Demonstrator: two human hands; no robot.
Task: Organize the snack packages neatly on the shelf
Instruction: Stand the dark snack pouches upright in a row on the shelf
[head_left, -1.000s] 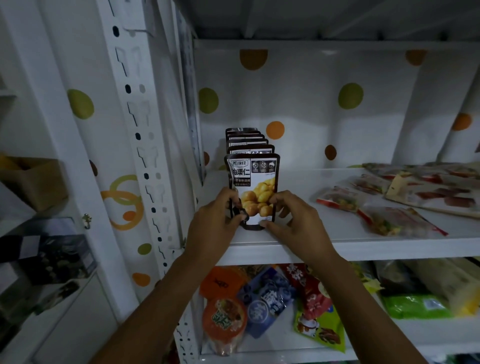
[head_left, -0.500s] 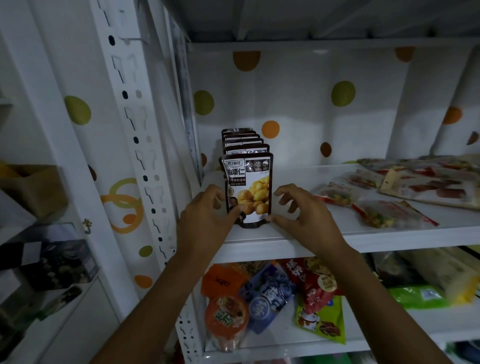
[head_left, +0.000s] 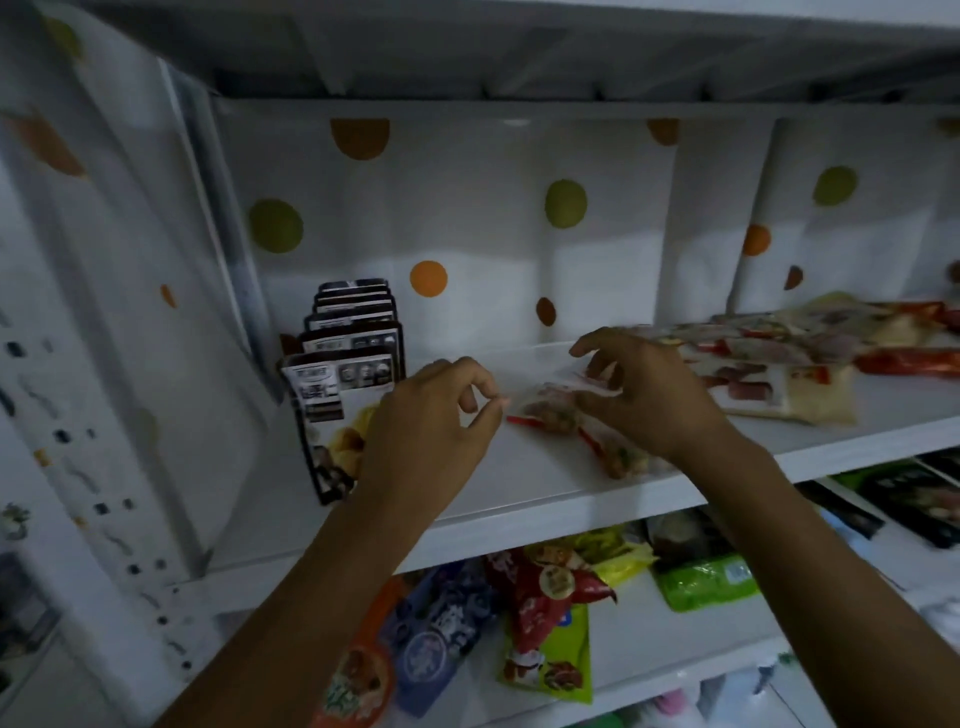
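Head view: a white shelf (head_left: 519, 475) spans the frame, backed by dotted paper. Below it, on a lower board, lie mixed snack bags (head_left: 545, 629). To the right on the shelf is a loose heap of flat red-and-cream packages (head_left: 779, 374). At the left end stands a row of dark chestnut pouches (head_left: 340, 395), upright, faces toward the camera, filed front to back.

The left hand (head_left: 431, 431) is in front of that row, fingers curled, thumb and forefinger tips together. The right hand (head_left: 649, 395) has bent fingers spread apart. Between them lies a clear snack packet (head_left: 550, 413), flat, its long axis along the shelf and slanting frontward at the right. Motion blur hides whether either hand grips it.
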